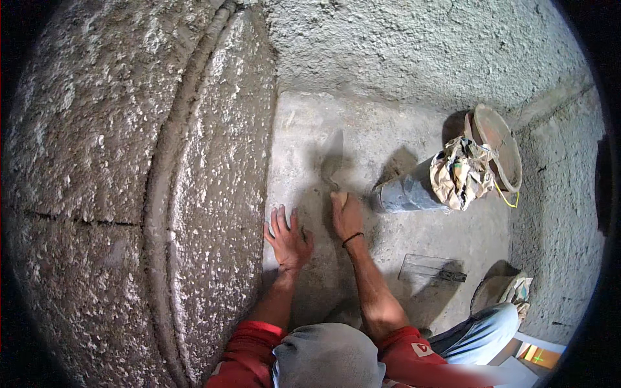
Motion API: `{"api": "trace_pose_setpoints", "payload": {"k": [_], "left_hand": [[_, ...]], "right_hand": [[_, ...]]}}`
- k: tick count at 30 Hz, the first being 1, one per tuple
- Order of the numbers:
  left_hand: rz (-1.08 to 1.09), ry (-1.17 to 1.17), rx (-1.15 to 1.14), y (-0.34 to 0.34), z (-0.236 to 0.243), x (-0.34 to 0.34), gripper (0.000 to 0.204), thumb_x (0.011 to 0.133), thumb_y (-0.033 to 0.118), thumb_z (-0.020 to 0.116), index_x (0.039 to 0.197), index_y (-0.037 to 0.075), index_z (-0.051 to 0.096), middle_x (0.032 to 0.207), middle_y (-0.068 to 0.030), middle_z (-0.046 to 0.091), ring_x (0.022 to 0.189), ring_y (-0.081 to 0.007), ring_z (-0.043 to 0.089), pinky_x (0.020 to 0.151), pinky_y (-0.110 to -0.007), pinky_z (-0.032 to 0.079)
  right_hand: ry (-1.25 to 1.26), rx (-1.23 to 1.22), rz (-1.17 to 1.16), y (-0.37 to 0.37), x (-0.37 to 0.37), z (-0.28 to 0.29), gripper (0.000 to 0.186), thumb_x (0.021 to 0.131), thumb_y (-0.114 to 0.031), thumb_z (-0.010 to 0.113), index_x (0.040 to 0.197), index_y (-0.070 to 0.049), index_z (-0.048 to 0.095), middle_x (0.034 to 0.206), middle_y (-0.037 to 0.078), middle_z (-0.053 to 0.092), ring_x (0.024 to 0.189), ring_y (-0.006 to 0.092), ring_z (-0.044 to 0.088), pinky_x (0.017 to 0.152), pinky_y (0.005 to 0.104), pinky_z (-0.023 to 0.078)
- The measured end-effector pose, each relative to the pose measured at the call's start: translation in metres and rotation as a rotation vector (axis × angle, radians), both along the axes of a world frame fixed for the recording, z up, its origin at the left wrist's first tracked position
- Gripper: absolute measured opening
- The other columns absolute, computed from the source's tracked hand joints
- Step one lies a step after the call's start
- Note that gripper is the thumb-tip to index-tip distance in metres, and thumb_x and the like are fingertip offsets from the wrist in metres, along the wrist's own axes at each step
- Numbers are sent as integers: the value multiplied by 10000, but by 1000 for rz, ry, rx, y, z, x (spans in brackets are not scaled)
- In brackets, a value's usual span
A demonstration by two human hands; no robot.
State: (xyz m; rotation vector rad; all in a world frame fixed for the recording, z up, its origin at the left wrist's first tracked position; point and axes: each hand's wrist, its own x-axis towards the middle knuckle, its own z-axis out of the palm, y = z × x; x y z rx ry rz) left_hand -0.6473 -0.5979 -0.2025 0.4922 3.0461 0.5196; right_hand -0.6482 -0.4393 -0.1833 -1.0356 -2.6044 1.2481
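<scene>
Trowel (334,169) in the right hand (347,216) is the thing at work: its wooden handle is gripped in the fist, fingers clamped round it, and its pointed grey blade reaches away from the person, lying flat against the smooth, wet-looking cement patch (310,123) at the middle of the scene. A dark band circles the right wrist. Just left of it, the left hand (286,239) rests palm down on the same grey surface, fingers spread apart and holding nothing, right beside the edge where the smooth patch meets the rough, pebbly plaster (220,161) on the left. That rough surface fills the whole left side, crossed by a long curved groove (165,174) and a thin dark crack running sideways. To the right of the trowel, near it, lies a tipped grey bucket (407,192) with a crumpled paper sack (460,172) stuffed at its mouth, and a round rust-coloured pan (498,145) stands just behind them. Nearer the person and to the right, a flat rectangular float (427,266) with a dark handle lies on the floor. Both forearms come up from the near edge out of red sleeves (249,352), with a grey cloth (326,355) between them and a light blue trouser leg (482,333) at the near right.
</scene>
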Motion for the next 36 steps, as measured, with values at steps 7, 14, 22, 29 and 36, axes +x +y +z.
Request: {"api": "trace_pose_setpoints", "payload": {"k": [7,14,22,29,36], "left_hand": [[-2,-2,7,6,-4,1,655,725,309,622,1313,95,430,1406,-163,332,1353,-339,227,1056,-570,158],[7,-36,-18,5,2,0,698,664,317,692,1268,72,440,1420,-142,313,1358,-314,224,1056,-556,160],[-24,19,49,14,2,0,575,732,299,586,1244,61,477,1387,-185,350,1338,-348,252,1050,-561,171],[1,55,18,-4,3,0,612,733,279,578,1299,81,453,1377,-177,361,1318,-350,286,1035,-565,195],[6,40,24,1,-10,1,587,737,273,578,1284,93,469,1367,-175,371,1317,-347,290,1028,-568,199]], "right_hand": [[-50,-71,23,-33,-59,-2,498,902,-411,505,1048,65,498,999,336,578,934,486,565,795,505,461],[-150,-64,133,-39,-63,-8,441,880,-373,514,1014,47,526,995,309,587,930,475,572,789,513,460],[267,-219,174,-22,-118,-76,394,863,-360,526,936,24,576,912,279,591,868,456,561,806,492,442],[95,-13,-260,18,-77,-50,429,888,-358,510,1026,47,533,944,292,597,873,427,585,797,463,467],[152,-376,-58,25,-170,-37,422,871,-360,538,986,45,560,929,259,609,858,417,586,787,466,468]]}}
